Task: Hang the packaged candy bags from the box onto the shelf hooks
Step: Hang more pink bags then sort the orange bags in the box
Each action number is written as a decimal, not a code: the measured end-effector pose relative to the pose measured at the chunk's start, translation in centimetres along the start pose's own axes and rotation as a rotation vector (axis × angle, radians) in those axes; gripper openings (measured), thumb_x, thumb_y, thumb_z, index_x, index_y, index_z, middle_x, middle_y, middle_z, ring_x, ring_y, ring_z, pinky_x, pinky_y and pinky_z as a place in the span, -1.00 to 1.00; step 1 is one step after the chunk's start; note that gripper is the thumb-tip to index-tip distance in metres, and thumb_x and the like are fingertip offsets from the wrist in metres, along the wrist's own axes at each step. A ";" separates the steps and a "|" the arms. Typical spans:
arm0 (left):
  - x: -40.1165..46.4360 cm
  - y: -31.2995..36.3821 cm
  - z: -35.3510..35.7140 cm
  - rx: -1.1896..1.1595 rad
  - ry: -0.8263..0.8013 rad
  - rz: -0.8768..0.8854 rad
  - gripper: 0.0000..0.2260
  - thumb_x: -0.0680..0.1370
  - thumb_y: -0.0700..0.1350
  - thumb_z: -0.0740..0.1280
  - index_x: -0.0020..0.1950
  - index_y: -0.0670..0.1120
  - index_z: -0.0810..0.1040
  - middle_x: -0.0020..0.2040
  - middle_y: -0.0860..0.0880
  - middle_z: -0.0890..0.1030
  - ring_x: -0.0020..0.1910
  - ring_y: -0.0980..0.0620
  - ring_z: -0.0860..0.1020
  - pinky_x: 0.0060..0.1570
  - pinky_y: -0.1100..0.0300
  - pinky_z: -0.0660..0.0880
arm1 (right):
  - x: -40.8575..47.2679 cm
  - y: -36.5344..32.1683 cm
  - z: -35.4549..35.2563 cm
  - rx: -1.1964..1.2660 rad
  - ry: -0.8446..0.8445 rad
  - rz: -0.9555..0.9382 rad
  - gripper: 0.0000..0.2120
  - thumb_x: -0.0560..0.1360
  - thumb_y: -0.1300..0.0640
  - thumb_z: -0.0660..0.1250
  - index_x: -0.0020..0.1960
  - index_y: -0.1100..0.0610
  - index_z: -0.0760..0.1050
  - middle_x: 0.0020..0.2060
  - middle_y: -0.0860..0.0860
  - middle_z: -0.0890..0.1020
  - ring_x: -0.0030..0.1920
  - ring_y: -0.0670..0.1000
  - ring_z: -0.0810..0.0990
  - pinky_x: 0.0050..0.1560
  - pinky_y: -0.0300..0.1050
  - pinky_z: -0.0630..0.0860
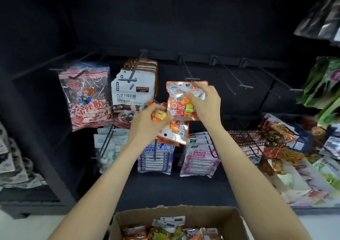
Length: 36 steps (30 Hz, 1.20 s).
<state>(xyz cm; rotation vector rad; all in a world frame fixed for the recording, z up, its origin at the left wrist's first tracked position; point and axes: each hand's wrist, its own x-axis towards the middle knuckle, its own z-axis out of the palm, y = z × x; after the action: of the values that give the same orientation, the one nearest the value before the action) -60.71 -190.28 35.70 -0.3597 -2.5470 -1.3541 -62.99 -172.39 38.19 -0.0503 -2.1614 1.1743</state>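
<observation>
I have my right hand (pixel 203 102) up at the shelf, fingers and thumb pinching an orange-edged candy bag (pixel 184 101) by its right side; the bag stands upright, its top edge just below the tip of a bare hook (pixel 192 78), its hang hole not on the hook. My left hand (pixel 147 122) grips a small bunch of the same orange bags (pixel 173 132), tilted, with their hang holes pointing down and toward me, just below and left of the raised bag. Left of these, white bags (pixel 128 94) hang on a filled hook, and a red striped bag (pixel 86 96) hangs further left. To the right, further hooks (pixel 245 87) stand bare. Lower hooks hold blue bags (pixel 156 157) and pink bags (pixel 198 158). At the bottom of my view the cardboard box (pixel 237 219) sits open, with more candy packs (pixel 165 228) lying inside it.
</observation>
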 end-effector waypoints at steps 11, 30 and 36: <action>-2.6 -3.8 -2.9 -0.148 -0.056 -0.013 -0.75 0.37 0.15 0.46 0.02 0.26 0.54 0.00 0.41 0.52 0.05 0.35 0.47 0.10 0.11 0.49 | -1.0 1.6 2.4 -0.103 0.053 -0.036 -0.59 0.45 0.20 0.39 0.28 0.11 0.43 0.47 0.17 0.10 0.44 0.17 0.11 0.32 -0.17 0.11; -5.8 -3.0 -0.7 -0.457 -0.301 0.020 -0.18 0.31 -0.10 0.55 0.37 0.33 0.17 0.39 0.16 0.34 0.27 0.29 0.42 0.09 0.43 0.44 | -11.6 1.3 -1.7 0.404 -0.227 0.386 -0.65 0.43 0.06 0.46 0.07 0.04 0.33 -0.05 -0.05 0.59 -0.12 -0.22 0.60 -0.12 -0.28 0.51; -6.3 -3.2 0.2 -0.694 -0.129 -0.138 -0.21 0.35 -0.26 0.53 0.31 0.42 0.27 0.34 0.01 0.47 0.30 0.07 0.46 0.24 0.08 0.45 | -11.8 2.1 -1.4 0.655 -0.020 0.597 -0.66 0.45 0.04 0.45 0.10 0.02 0.35 0.09 0.06 0.59 0.10 0.05 0.62 0.16 0.10 0.55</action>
<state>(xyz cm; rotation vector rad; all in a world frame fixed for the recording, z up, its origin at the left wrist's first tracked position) -55.84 -192.51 31.12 -0.3985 -2.1395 -2.3160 -53.62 -174.08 30.77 -0.4164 -1.7136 2.1748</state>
